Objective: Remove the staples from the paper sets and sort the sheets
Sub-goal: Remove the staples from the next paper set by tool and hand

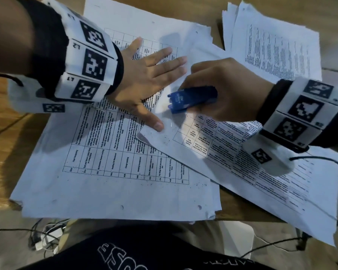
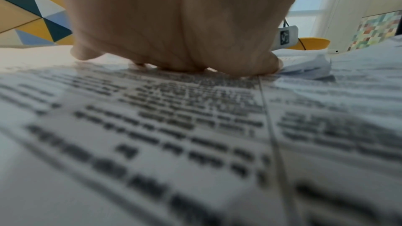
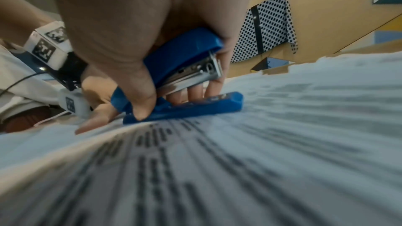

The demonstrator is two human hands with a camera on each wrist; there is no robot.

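Head view: left hand point(image 1: 144, 78) laid flat at frame centre, fingers straight and spread, pressing down on white printed sheets with ruled tables point(image 1: 113, 152); thumb tip resting on corner of angled stapled paper set point(image 1: 232, 152) running toward lower right. Right hand point(image 1: 222, 88) just right of centre, fingers and thumb curled round small blue plastic stapler with metal magazine point(image 1: 191, 99), its nose pointing left at that corner. Small metal staple point(image 1: 171, 124) faintly seen beside thumb tip. No containers in view. Second stack of white text pages point(image 1: 271, 41) at upper right, apart from the rest. Brown wooden table point(image 1: 0, 133) beneath, visible at left edge. Black cables point(image 1: 45, 236) on floor, lower left. Right wrist view: stapler point(image 3: 185, 78) gaping, base on paper. Left wrist view: triangle-patterned wall panel point(image 2: 28, 15) in upper left.
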